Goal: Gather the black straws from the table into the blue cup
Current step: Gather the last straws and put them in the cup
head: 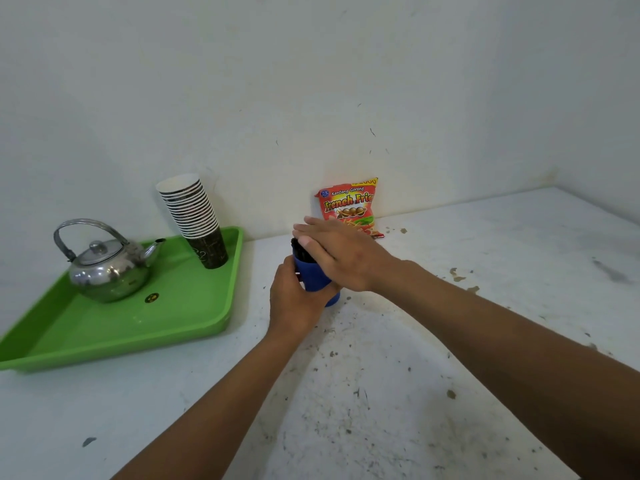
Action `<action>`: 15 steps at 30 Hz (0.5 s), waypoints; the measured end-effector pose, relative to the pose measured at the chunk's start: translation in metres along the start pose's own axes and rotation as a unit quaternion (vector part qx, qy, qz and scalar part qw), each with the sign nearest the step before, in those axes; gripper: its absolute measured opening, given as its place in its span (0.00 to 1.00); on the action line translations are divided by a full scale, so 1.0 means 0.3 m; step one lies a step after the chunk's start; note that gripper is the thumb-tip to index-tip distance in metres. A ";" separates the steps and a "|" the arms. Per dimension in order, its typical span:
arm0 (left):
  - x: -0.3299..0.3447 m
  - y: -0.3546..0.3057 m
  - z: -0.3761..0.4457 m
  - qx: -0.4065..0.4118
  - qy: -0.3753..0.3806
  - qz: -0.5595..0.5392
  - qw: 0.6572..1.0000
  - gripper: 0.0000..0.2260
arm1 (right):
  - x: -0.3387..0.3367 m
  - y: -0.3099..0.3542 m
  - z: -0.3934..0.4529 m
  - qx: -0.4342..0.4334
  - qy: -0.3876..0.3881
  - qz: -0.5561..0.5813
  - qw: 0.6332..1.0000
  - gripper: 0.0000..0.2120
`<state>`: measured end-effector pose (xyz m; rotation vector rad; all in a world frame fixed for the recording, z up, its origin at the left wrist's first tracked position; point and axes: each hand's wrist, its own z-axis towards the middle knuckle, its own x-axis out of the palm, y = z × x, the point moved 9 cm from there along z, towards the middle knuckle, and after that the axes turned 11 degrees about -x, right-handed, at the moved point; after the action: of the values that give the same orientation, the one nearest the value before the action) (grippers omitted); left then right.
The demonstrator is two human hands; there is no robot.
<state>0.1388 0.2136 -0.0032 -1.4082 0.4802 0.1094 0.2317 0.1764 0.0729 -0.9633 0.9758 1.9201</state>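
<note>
left hand [294,299] wrapped round the near side of the blue cup [313,277], fingers curled on it, holding it tilted away toward the wall. right hand [337,252] flat and spread, palm down over the cup mouth, pressing on the black straws [298,249]; their tips poke out just under its fingertips. straws look bunched inside the cup, none seen loose on the table [415,375] near either hand, so task looks close to done.

risks: cup is tipped and only its base edge seems on the table, so if the left hand loosens while the right pushes, it could slide or topple away and spill the bundle. hard palm pressure could bend straws. snack bag [349,206] stands just beyond the right hand, could get knocked. tray [114,330] with kettle [104,268] and paper cups [194,216] is well left of the left hand, no concern.
</note>
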 end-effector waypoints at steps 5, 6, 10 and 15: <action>-0.019 0.022 -0.016 0.002 0.073 0.028 0.997 0.32 | -0.012 -0.017 -0.027 0.032 -0.057 0.173 0.983 0.23; -0.024 0.019 -0.023 0.010 0.095 0.025 0.995 0.32 | -0.029 -0.023 -0.036 0.036 -0.101 0.211 0.972 0.21; -0.083 -0.025 -0.035 0.039 0.091 -0.067 0.993 0.32 | -0.096 -0.079 -0.109 0.053 -0.283 0.250 0.924 0.17; -0.108 -0.121 -0.034 0.144 0.011 -0.021 0.989 0.27 | -0.030 -0.095 -0.164 0.055 -0.257 0.191 0.946 0.21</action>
<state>0.1199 0.2041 0.0416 -1.1353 0.4645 -0.0104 0.2736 0.1432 0.0516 -0.1821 0.9835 2.2435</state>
